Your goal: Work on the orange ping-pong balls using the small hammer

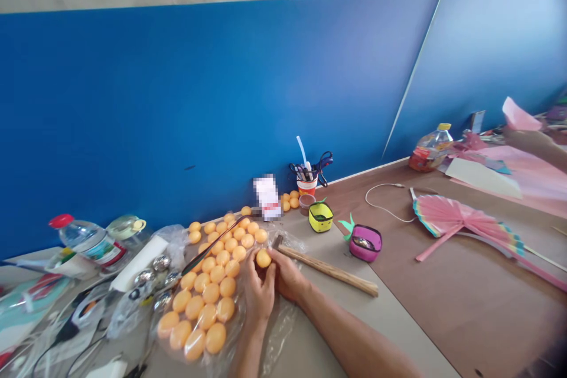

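An orange ping-pong ball (pixel 263 258) is held between the fingertips of my left hand (pixel 260 288) and my right hand (pixel 287 273), both closed around it. Beside my left hand lies a clear plastic bag filled with many more orange balls (pixel 211 293). A thin dark rod (pixel 212 246) rests slantwise across that bag. Just right of my hands is a hammer with a wooden handle (pixel 336 271), its head close to my right fingers. Farther right stand a small purple fabric pouch (pixel 367 244) with green leaves and a yellow pouch (pixel 321 217).
A pen cup (pixel 306 184) and more orange balls stand by the blue partition (pixel 221 100). Bottles (pixel 95 242), cables and shiny metal balls (pixel 162 263) crowd the left. A pink paper fan (pixel 469 218) lies right, near another person's arm (pixel 538 144).
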`<action>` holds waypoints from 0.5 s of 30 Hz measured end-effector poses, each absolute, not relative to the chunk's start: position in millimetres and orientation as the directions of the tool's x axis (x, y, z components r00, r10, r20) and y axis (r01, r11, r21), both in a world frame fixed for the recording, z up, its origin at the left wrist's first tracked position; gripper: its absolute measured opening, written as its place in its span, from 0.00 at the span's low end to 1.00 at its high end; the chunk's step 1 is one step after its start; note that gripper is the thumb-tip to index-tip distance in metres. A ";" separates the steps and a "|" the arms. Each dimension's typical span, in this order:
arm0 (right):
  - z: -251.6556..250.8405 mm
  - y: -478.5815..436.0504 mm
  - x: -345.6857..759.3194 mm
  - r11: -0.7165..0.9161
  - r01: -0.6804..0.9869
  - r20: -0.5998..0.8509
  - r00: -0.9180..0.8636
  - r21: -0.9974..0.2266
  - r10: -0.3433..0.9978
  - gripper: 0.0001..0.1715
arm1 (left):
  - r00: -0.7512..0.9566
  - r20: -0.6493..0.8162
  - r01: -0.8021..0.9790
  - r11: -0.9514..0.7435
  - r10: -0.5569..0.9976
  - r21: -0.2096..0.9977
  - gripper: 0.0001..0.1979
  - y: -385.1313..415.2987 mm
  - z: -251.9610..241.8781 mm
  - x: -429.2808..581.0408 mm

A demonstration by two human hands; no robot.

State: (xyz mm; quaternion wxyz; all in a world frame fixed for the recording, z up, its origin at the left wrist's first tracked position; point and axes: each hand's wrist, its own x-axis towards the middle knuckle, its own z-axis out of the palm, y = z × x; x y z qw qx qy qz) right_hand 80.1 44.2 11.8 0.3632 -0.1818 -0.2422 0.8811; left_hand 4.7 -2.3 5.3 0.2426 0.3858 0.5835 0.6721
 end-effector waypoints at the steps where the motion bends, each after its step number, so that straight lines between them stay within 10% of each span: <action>1: 11.8 43.9 80.2 -0.618 -0.551 -0.141 -0.672 -0.561 0.727 0.23 | -0.570 0.264 0.166 -0.205 0.779 0.965 0.23 -2.4 5.8 5.0; 15: 12.8 43.1 81.4 -0.646 -0.559 -0.117 -0.703 -0.519 0.702 0.15 | -0.544 0.262 0.213 -0.171 0.797 0.962 0.21 -4.0 3.2 -3.3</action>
